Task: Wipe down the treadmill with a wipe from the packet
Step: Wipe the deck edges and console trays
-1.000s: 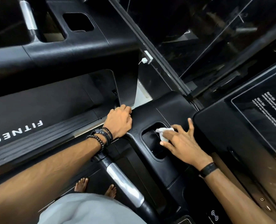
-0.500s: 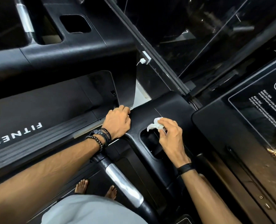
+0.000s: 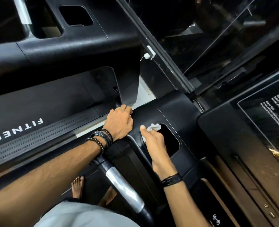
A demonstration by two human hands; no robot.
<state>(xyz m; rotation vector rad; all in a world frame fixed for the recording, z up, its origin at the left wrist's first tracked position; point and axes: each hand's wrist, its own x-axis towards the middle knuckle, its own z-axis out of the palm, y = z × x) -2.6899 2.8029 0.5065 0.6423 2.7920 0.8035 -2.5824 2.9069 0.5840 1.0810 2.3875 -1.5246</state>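
While my right hand pinches the crumpled wipe against the treadmill cup-holder rim, my left hand rests flat alongside, holding nothing. Wiping underway; most surfaces likely remain.

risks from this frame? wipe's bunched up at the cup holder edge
1. The wipe is crumpled in the right hand, so little of it touches the console; the rim of the cup holder recess may get only partial coverage.
2. Held loosely at the recess edge, the wipe could drop into the dark pocket.
3. The left hand rests on the console corner, so that patch stays unwiped.
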